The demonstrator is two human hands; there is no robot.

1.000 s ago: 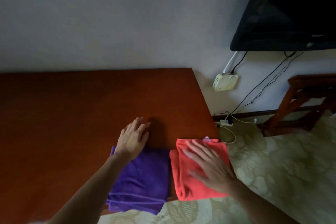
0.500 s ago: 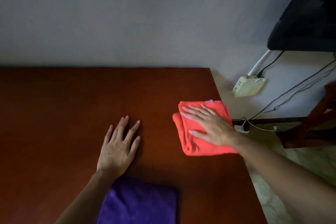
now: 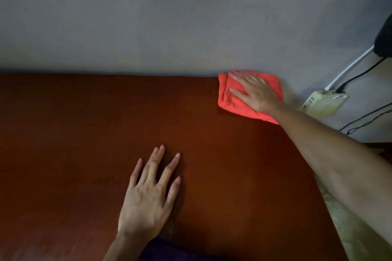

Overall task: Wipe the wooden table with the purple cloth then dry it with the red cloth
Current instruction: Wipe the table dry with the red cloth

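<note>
The folded red cloth (image 3: 230, 99) lies at the far right corner of the wooden table (image 3: 84, 133), against the wall. My right hand (image 3: 253, 93) presses flat on it with straight fingers. My left hand (image 3: 150, 193) rests flat on the bare tabletop near the front, fingers spread. Only a dark sliver of the purple cloth (image 3: 169, 250) shows at the bottom edge, just right of my left wrist.
A grey wall runs along the table's far edge. Right of the table, a cream power box (image 3: 322, 103) with white and black cables (image 3: 352, 78) hangs on the wall. A dark screen corner (image 3: 385, 40) shows at the right edge. Patterned floor lies beyond the table's right edge.
My right hand has slid the red cloth away from me, from the table's right side to its far right corner. The left hand stays flat on the table. The view moved forward, hiding most of the purple cloth.
</note>
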